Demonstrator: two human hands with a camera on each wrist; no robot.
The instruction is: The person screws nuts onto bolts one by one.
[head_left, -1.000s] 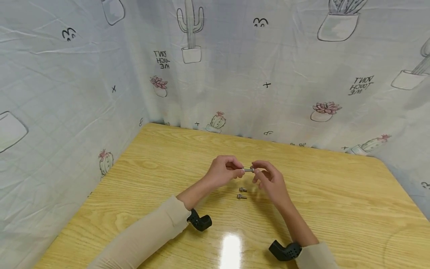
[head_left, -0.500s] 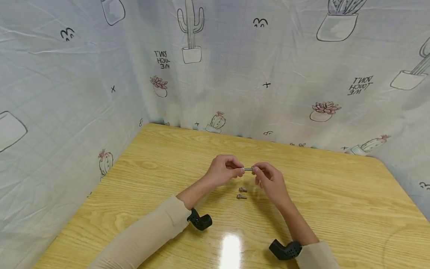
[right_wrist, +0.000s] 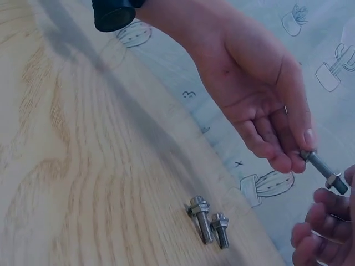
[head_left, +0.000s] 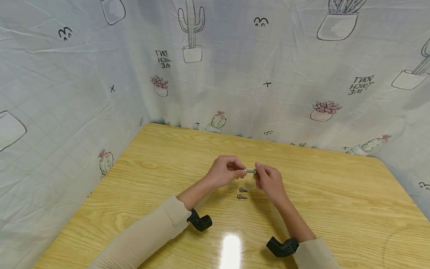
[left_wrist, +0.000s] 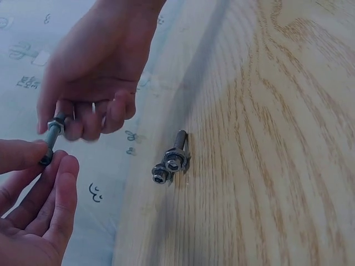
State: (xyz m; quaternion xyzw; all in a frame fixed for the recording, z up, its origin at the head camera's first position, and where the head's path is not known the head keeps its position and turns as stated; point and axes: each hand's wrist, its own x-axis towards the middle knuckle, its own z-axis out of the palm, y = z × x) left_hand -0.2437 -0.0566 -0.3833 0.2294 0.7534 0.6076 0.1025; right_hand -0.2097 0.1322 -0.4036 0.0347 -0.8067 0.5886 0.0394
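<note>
A silver bolt (head_left: 249,171) is held level above the table, with a hex nut (right_wrist: 333,179) near its threaded end. My left hand (head_left: 223,171) pinches the bolt's head end between thumb and fingers. At the other end, my right hand (head_left: 270,182) has its thumb and curled index finger around the nut; the thumb tip points upward in the head view. The left wrist view shows the nut (left_wrist: 55,123) between the right thumb and index finger. Below the hands lie two shorter-looking bolts, one nearer me (head_left: 241,196) and one farther (head_left: 243,189), with collars below their socket heads.
The wooden table (head_left: 336,201) reaches back to a cactus-print curtain (head_left: 235,74), which also hangs along the left side. A black camera mount sits on each wrist, left (head_left: 201,222) and right (head_left: 283,247). Light glares on the table's front (head_left: 230,250).
My right thumb has rolled forward and up over the nut, and the right fingers have curled in. The left hand keeps its pinch, shifting slightly right with the bolt. The table bolts have not moved.
</note>
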